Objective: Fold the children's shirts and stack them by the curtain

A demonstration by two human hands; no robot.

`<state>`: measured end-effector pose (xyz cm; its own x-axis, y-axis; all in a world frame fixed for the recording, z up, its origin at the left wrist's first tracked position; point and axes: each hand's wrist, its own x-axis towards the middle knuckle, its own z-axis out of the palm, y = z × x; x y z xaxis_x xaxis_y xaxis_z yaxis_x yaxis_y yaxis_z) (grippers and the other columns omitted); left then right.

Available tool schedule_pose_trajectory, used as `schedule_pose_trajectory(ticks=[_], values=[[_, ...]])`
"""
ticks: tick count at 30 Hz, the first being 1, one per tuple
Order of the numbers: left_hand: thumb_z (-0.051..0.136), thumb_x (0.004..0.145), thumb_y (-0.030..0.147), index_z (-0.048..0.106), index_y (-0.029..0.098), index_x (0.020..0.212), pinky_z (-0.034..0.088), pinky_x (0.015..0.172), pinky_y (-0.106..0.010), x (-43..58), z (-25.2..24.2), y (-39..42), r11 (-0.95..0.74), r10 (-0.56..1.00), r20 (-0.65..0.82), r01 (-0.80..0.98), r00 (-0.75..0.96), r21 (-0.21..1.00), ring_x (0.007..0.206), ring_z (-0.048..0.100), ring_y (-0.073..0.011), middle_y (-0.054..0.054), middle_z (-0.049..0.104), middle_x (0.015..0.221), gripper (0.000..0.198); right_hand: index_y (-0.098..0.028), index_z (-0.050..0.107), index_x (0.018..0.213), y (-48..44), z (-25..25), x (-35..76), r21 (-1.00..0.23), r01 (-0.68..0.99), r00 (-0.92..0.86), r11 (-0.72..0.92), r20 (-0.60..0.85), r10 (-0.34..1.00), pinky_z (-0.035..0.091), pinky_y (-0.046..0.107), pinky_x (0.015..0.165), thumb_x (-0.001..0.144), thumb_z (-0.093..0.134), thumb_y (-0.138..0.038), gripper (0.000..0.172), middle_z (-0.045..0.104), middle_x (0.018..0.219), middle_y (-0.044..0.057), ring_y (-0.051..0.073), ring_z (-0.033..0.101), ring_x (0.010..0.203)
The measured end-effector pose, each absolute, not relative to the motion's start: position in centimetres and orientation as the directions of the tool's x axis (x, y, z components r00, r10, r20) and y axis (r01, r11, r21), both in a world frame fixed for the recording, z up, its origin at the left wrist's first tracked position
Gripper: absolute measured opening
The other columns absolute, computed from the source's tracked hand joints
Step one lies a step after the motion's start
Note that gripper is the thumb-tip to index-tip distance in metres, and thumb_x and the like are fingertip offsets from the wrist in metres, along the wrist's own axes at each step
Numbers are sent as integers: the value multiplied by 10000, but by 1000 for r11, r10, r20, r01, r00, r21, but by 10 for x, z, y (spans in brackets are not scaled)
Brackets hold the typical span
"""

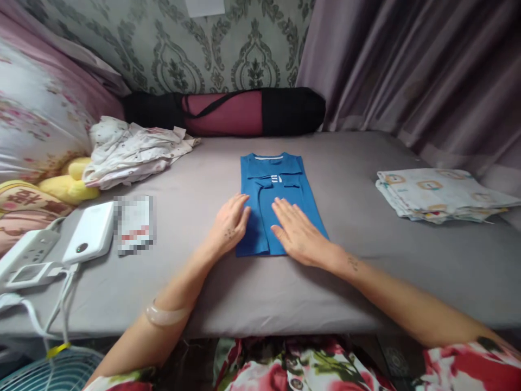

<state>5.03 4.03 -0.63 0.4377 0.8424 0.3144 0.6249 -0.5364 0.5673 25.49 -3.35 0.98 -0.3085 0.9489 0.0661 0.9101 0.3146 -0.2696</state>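
A blue T-shirt (280, 217) with a white collar band and a small white print lies on the grey sheet, its sides and sleeves folded inward into a long narrow shape. The collar points away from me. My left hand (232, 222) is at the shirt's left edge, fingers stretched forward and nothing in its grasp. Flat on the right half of the shirt rests my right hand (299, 231), its fingers extended and the thumb a little apart. The front hem lies just short of my wrists.
Folded patterned cloths (435, 193) lie at right, a crumpled white cloth (134, 149) at left. Near it are a yellow plush toy (69, 182), white power bank (89, 231), power strip (30, 250) with cables, and a blurred packet (136, 222). A black-and-maroon bag (228, 114) lies behind.
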Motion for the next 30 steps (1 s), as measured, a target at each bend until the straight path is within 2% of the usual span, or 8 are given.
schedule_pose_trajectory(ticks=[3, 5, 9, 13, 17, 22, 25, 30], values=[[311, 968, 506, 396, 128, 1423, 189, 1192, -464, 58, -5, 26, -637, 763, 215, 651, 610, 413, 1454, 215, -252, -133, 348, 1528, 598, -89, 188, 1532, -37, 3, 294, -226, 953, -187, 201, 84, 979, 121, 463, 1200, 993, 157, -502, 679, 145, 1587, 130, 231, 81, 1466], [257, 967, 556, 333, 118, 1464, 162, 1201, -455, 62, -7, 21, -665, 727, 113, 655, 677, 360, 1469, 147, -249, -132, 262, 1565, 666, -95, 176, 1535, -40, -4, 307, -224, 960, -163, 167, 36, 986, 132, 460, 1198, 985, 149, -530, 701, 145, 1587, 127, 229, 84, 1465], [218, 953, 609, 279, 94, 1487, 168, 1200, -429, 62, -16, 21, -705, 672, -15, 646, 740, 292, 1471, 118, -255, -146, 214, 1575, 745, -90, 206, 1528, -43, -12, 310, -248, 958, -170, 144, -87, 982, 136, 437, 1200, 973, 122, -566, 737, 161, 1586, 120, 226, 95, 1464], [217, 955, 606, 267, 119, 1493, 159, 1200, -422, 62, -21, 24, -733, 654, -5, 636, 756, 243, 1469, 129, -251, -139, 219, 1575, 728, -98, 213, 1528, -42, -13, 307, -271, 952, -172, 142, -88, 981, 121, 438, 1202, 974, 122, -564, 730, 156, 1586, 115, 225, 86, 1464], [218, 964, 588, 318, 81, 1463, 206, 1181, -445, 64, -19, 21, -750, 646, 24, 629, 763, 206, 1458, 187, -275, -187, 252, 1556, 718, -95, 253, 1516, -52, -11, 307, -279, 940, -217, 197, -43, 975, 152, 443, 1199, 983, 175, -546, 703, 195, 1575, 135, 232, 121, 1460], [291, 953, 588, 417, 87, 1389, 357, 1097, -470, 59, -5, 4, -790, 606, 97, 584, 789, 186, 1358, 400, -301, -225, 428, 1446, 677, -119, 293, 1505, -81, -8, 309, -263, 913, -311, 312, 47, 949, 237, 459, 1181, 985, 305, -503, 647, 257, 1557, 143, 245, 192, 1447], [392, 924, 588, 466, 111, 1342, 452, 1014, -447, 51, 4, -6, -820, 568, 121, 547, 814, 170, 1241, 508, -299, -212, 499, 1355, 639, -128, 370, 1472, -92, -3, 316, -237, 896, -370, 375, 67, 927, 285, 450, 1166, 989, 358, -427, 568, 330, 1531, 137, 245, 271, 1425], [411, 969, 419, 541, 145, 1232, 526, 891, -407, 48, 7, -12, -865, 499, 71, 493, 863, 94, 1057, 597, -259, -150, 614, 1156, 401, -124, 519, 1364, -91, 2, 326, -176, 859, -464, 480, 127, 877, 397, 405, 1108, 985, 423, -303, 430, 489, 1431, 142, 238, 452, 1327]])
